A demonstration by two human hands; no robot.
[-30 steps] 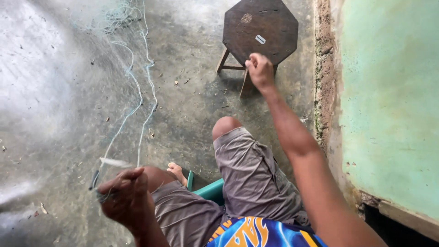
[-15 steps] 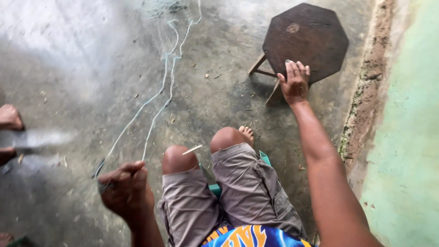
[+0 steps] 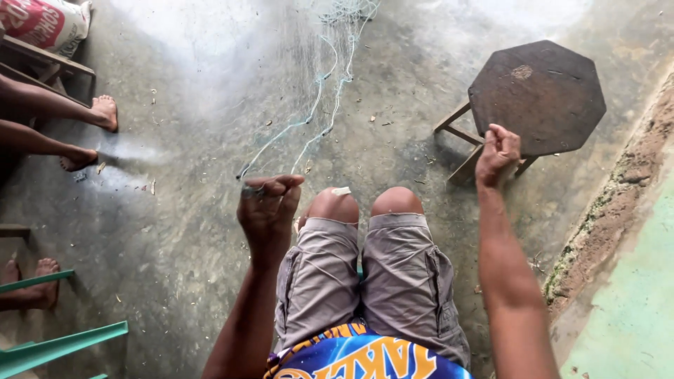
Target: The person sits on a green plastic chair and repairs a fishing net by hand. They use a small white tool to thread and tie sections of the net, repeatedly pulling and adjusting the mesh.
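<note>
I sit with both knees bent over a concrete floor. My left hand [image 3: 269, 203] is raised in front of my left knee and closed on two thin pale blue net cords [image 3: 319, 91]. The cords run away across the floor to a heap of fine netting [image 3: 344, 10] at the top edge. My right hand [image 3: 497, 151] is held out at the near edge of a dark octagonal wooden stool [image 3: 537, 95], fingers pinched together. No thread shows in it. A small pale patch [image 3: 341, 191] sits on my left knee.
Other people's bare feet [image 3: 91, 133] rest on the floor at the left, with another foot [image 3: 42, 277] lower down. A printed sack [image 3: 49, 21] lies top left on a wooden bench. Green chair bars [image 3: 56, 344] cross the bottom left. A green wall [image 3: 632, 316] and earth strip border the right.
My left hand has lifted with the cords and now sits closer to my knees. My right hand, spread by the stool half a second ago, has closed. The view has swung left.
</note>
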